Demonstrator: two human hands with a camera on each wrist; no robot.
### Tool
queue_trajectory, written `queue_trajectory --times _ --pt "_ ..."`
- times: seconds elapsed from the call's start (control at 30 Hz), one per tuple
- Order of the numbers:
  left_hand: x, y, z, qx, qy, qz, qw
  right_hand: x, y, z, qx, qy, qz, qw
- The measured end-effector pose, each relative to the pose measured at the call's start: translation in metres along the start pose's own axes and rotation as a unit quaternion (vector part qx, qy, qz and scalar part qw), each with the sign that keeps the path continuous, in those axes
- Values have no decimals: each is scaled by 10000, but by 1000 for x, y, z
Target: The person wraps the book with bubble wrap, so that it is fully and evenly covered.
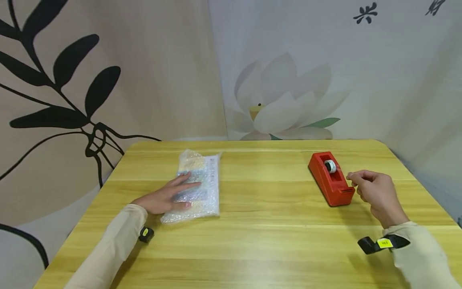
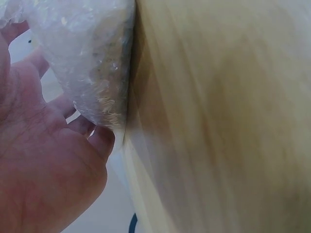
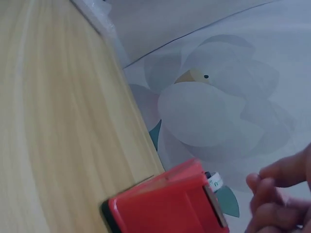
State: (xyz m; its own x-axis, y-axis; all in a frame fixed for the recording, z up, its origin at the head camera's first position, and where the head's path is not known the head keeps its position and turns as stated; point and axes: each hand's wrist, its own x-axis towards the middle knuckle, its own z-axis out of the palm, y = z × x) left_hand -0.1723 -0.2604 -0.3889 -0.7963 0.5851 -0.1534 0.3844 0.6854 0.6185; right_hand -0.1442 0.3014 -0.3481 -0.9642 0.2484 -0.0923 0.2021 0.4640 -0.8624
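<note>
A flat item in bubble wrap [image 1: 209,188] lies on the left half of the table. My left hand [image 1: 169,196] rests on it with spread, straight fingers. The left wrist view shows the palm beside the edge of the bubble wrap [image 2: 92,58]. To the right stands a red tape dispenser [image 1: 326,180] with a small roll of tape [image 1: 330,166] in it. My right hand [image 1: 377,194] is just right of its front end, fingers curled, thumb and index fingertips together. In the right wrist view these fingertips are apart from the dispenser [image 3: 165,208]; no tape shows between them.
The wooden table [image 1: 260,241] has rounded far corners. Behind it hangs a printed cloth [image 1: 162,80] with dark leaves and a pale lotus. A black wrist camera [image 1: 384,243] is strapped to the right wrist, and another camera [image 1: 146,234] to the left.
</note>
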Motion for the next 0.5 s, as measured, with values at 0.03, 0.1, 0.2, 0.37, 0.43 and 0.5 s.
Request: queue_trajectory --times 0.03,0.1,0.2,0.37,0.43,0.5 --pt "0 0 0 -6 7 1 10000 -1 0 1 -94 31 -20 9999" --pt "0 -1 0 -12 19 2 10000 -2 0 1 -240 31 -11 9997" --pt "0 -1 1 -19 23 -4 10000 -4 1 0 -431 -45 -1 9991" --pt "-1 0 0 -21 47 1 10000 -3 1 -4 -301 -182 -148 9993" --pt "-1 1 -1 -43 63 11 10000 0 -2 -6 -150 -237 -274 9992" --pt "-1 1 -1 -64 62 24 10000 6 -6 -8 51 -311 -382 9988"
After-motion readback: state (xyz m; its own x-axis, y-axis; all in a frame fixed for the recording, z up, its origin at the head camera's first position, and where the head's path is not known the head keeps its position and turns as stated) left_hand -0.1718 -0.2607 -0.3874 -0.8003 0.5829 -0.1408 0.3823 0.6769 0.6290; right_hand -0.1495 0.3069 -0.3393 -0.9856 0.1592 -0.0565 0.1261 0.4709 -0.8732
